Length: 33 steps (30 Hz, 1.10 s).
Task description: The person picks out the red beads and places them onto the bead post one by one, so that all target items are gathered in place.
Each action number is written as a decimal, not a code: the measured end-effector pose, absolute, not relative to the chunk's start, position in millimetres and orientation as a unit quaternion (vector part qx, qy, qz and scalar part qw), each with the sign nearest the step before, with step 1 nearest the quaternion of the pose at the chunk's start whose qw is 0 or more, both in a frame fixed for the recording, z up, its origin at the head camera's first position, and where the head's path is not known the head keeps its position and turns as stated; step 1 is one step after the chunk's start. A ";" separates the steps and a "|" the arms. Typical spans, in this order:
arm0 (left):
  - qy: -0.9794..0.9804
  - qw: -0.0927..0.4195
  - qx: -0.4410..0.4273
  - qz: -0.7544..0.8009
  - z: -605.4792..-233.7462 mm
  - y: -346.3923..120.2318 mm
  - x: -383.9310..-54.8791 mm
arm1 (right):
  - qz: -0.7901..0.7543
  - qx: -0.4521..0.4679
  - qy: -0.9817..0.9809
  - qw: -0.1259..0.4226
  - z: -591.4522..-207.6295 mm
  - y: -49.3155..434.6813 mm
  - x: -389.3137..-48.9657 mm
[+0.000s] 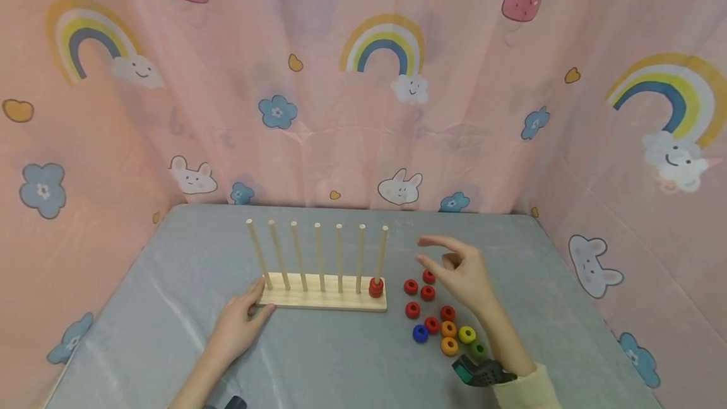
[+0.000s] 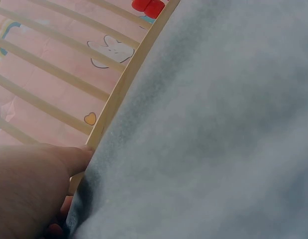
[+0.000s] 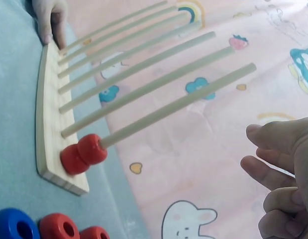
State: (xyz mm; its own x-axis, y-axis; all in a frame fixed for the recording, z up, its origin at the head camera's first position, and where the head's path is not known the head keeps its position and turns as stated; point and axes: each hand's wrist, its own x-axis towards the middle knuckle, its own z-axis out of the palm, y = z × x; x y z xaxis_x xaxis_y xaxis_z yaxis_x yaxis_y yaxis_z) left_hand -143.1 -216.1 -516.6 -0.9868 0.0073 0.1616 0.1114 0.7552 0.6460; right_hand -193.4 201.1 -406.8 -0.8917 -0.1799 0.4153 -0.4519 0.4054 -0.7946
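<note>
Here, we find the left hand (image 1: pixel 241 322) gripping the seven-peg wooden rack (image 1: pixel 325 299). Right hand (image 1: pixel 464 275) hovers near red beads (image 1: pixel 412 310) — thumb and forefinger parted.

Cream right sleeve (image 1: pixel 528 390), black wristband (image 1: pixel 490 373) with a green patch (image 1: pixel 463 369)

No readable text, label, brand or number. On pink cartoon-printed fabric curtain (image 1: pixel 341 163), beyond left grip (image 1: pixel 240 319) and higher: faint letter-like marks (image 1: pixel 179 121), too pale to read. Similar faint traces beyond right grip (image 1: pixel 462 273), equally unreadable.
</note>
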 end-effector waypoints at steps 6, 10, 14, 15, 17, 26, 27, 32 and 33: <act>-0.934 0.078 -0.033 -0.346 -517.1 -215.9 -143.5 | 0.509 0.173 -0.833 0.134 -415.7 214.5 -191.8; -0.934 0.080 -0.032 -0.347 -517.1 -215.7 -142.7 | 0.508 0.149 -0.839 0.128 -423.5 223.0 -192.1; -0.934 0.086 -0.032 -0.346 -516.9 -215.7 -142.0 | 0.516 0.123 -0.839 0.122 -430.7 230.1 -192.7; -0.933 0.088 -0.033 -0.346 -516.8 -215.7 -141.9 | 0.517 0.117 -0.839 0.121 -432.4 231.6 -192.8; -0.934 0.088 -0.034 -0.344 -517.0 -215.8 -142.2 | 0.519 0.109 -0.839 0.119 -435.8 234.3 -193.2; -0.935 0.074 -0.029 -0.344 -516.3 -216.2 -143.6 | 0.506 0.078 -0.851 0.116 -451.9 244.4 -199.3; -0.935 0.073 -0.029 -0.345 -516.0 -216.1 -143.4 | 0.506 0.072 -0.852 0.115 -453.8 245.3 -199.8; -0.935 0.069 -0.026 -0.346 -516.8 -216.4 -143.6 | 0.502 0.049 -0.857 0.105 -461.8 249.4 -203.0; -0.935 0.070 -0.025 -0.346 -517.1 -216.3 -143.5 | 0.502 0.045 -0.858 0.102 -463.2 250.1 -203.6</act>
